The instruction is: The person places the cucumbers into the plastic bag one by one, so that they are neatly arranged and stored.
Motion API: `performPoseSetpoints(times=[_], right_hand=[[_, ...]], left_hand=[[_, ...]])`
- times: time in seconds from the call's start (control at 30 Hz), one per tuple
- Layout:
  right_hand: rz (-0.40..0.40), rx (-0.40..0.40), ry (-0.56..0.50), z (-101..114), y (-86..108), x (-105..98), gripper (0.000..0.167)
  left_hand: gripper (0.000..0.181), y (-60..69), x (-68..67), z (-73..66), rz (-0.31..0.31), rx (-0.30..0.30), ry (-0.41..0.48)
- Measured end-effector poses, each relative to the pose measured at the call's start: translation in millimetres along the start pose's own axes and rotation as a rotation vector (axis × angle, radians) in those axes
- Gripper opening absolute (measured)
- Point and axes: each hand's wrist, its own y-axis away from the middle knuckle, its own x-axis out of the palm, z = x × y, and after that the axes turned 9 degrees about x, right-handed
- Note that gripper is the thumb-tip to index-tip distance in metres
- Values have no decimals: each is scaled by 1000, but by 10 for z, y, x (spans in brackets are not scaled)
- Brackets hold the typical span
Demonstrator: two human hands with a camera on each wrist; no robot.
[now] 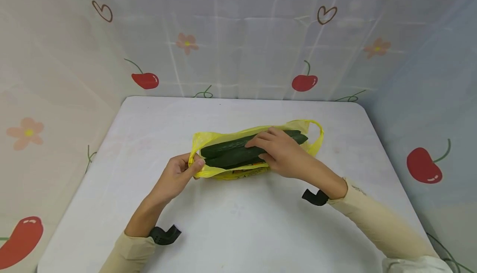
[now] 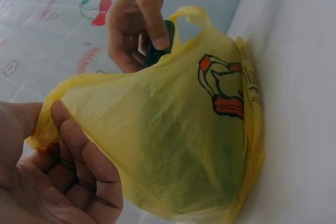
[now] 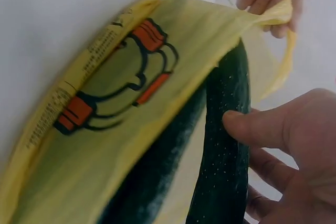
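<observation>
A yellow plastic bag [image 1: 238,175] lies on its side across the table with its mouth spread. Dark green cucumbers [image 1: 231,157] lie lengthwise inside it, and at least two show. My left hand [image 1: 179,177] pinches the bag's rim and handle at the left end, between thumb and fingers. Over the opening, my right hand [image 1: 285,153] grips one cucumber [image 3: 226,124], thumb on the near side and fingers behind. A second cucumber [image 3: 163,161] rests beside it against the printed bag wall [image 3: 121,82]. The bag partly hides the cucumbers' lower sides.
The white table [image 1: 231,227] has rounded far corners. A patterned curtain [image 1: 242,57] with cherries and flowers hangs behind and on both sides. The bag's other handle [image 1: 318,138] stands up in a loop at the right end.
</observation>
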Motion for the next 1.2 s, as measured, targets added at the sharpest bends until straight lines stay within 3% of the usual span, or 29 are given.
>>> performPoseSetpoints(times=[0.23,0.53,0.8,0.93,1.1,1.2], right_hand=[[49,5,-62,-126,-77,257,41],[29,-26,-64,-240,-64,309,41],[159,-12,-128,-239,3,315,23],[172,2,-166,-251,39,307,25],[175,66,-182,-257,105,259,23],[193,96,-153,-235,145,232,34]], left_hand=[[22,-10,11,-27,-22,19,0],[26,-90,12,-51,-162,116,14],[25,-129,-21,-60,-206,110,50],[25,-150,-62,-55,-208,108,103],[28,-193,-160,-48,-285,51,197],[29,-248,-243,-47,-347,22,242]])
